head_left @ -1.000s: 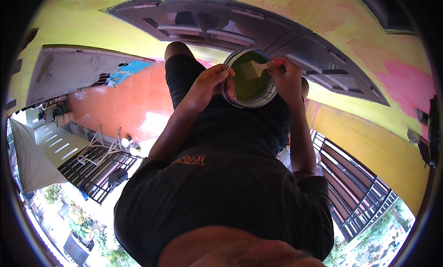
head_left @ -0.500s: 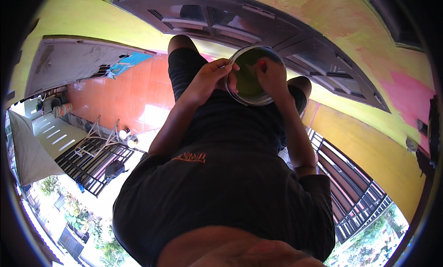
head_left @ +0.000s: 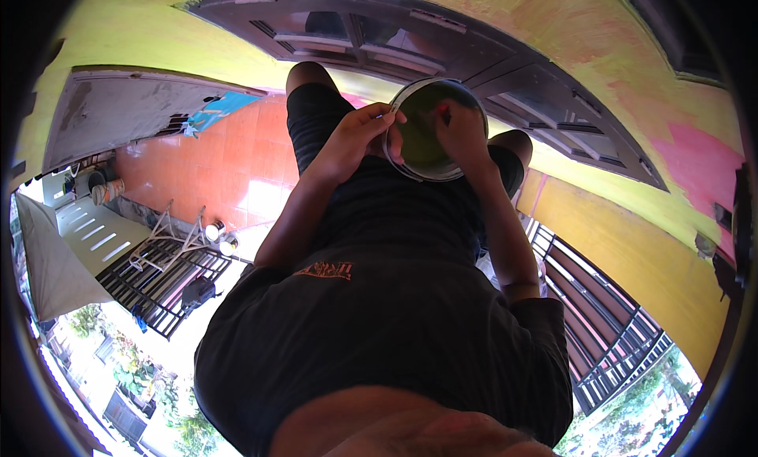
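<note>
A round, dark green piece with a pale, shiny rim [head_left: 422, 159] rests on my lap between my thighs. I cannot tell whether it is a lid, a mirror or a shallow bowl. My left hand [head_left: 359, 133] grips its left rim, thumb and forefinger pinched at the edge and other fingertips showing inside the rim. Over the right part of the green face, my right hand [head_left: 467, 133] is closed, its fingers bent together. A small red spot [head_left: 442, 108] shows at its fingertips; what it belongs to is too small to make out.
Ahead stands a dark panelled door or window [head_left: 442, 43] in a yellow-green wall. To the left are orange floor tiles [head_left: 213, 153], a grey board [head_left: 126, 114], a metal frame [head_left: 170, 244] and two small cans [head_left: 221, 236]. Dark railings [head_left: 592, 323] stand at the right.
My right hand has shifted very slightly over the green face, and the red spot with it. My left hand keeps its hold on the rim.
</note>
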The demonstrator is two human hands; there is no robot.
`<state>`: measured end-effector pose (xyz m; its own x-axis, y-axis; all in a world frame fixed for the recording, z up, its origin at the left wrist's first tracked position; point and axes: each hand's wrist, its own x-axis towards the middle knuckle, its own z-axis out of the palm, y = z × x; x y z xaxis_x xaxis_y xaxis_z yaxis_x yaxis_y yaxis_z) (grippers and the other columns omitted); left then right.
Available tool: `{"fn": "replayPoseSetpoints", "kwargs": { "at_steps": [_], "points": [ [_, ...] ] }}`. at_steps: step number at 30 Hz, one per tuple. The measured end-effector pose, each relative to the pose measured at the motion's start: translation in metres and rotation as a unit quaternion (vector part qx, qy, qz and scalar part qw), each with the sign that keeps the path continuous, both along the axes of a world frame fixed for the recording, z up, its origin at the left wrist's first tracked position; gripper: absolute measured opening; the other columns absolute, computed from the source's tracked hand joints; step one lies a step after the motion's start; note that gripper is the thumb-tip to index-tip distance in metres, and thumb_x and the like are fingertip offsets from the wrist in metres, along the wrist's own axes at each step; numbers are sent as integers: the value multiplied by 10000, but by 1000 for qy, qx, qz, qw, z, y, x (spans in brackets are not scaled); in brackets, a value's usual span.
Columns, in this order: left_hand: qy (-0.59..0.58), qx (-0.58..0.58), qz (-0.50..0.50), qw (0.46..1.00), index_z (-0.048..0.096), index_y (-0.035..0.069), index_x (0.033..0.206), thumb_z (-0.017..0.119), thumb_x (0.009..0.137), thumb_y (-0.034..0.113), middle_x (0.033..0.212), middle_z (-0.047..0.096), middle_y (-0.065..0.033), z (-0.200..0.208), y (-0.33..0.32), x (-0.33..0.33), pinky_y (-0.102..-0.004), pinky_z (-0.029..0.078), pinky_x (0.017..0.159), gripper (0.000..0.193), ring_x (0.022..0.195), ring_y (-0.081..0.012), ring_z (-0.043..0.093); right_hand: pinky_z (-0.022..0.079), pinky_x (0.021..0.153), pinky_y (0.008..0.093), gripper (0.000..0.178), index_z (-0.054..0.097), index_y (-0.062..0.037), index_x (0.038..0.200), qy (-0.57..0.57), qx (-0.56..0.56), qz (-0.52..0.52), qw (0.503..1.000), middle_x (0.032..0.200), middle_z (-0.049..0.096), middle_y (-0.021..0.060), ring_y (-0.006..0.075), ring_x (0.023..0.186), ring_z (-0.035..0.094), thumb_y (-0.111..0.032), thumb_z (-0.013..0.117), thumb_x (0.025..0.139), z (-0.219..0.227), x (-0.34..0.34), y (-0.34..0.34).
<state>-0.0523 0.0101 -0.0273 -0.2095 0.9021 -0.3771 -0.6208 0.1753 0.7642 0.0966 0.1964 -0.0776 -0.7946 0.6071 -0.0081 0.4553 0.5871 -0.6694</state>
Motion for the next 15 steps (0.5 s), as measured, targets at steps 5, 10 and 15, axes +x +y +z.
{"fn": "replayPoseSetpoints", "kwargs": {
  "at_steps": [5, 10, 15],
  "points": [
    [4, -1, 3, 1000, 565, -8, 1189, 428, 1116, 222, 793, 680, -96, 1, 0, 0, -308, 588, 725, 278, 716, -188, 702, 554, 771, 507, 199, 734, -22, 946, -17, 3, 8, 1000, 860, 722, 244, 439, 835, 707, -208, 669, 920, 6, -1, -2],
    [5, 1, 5, 1000, 565, -7, 1184, 423, 1117, 223, 789, 680, -96, 3, -1, 1, -309, 590, 726, 279, 714, -188, 702, 573, 760, 436, 194, 734, 3, 958, 85, -58, -27, 994, 841, 735, 207, 363, 798, 737, -184, 706, 913, 22, 8, 4],
    [7, -8, 5, 1000, 564, -2, 1176, 416, 1119, 226, 785, 679, -90, 3, 0, 2, -308, 589, 722, 277, 708, -185, 700, 591, 727, 337, 201, 710, 16, 1041, 179, -246, -134, 943, 883, 731, 119, 199, 768, 739, -170, 707, 966, 37, 30, 26]
  ]
}}
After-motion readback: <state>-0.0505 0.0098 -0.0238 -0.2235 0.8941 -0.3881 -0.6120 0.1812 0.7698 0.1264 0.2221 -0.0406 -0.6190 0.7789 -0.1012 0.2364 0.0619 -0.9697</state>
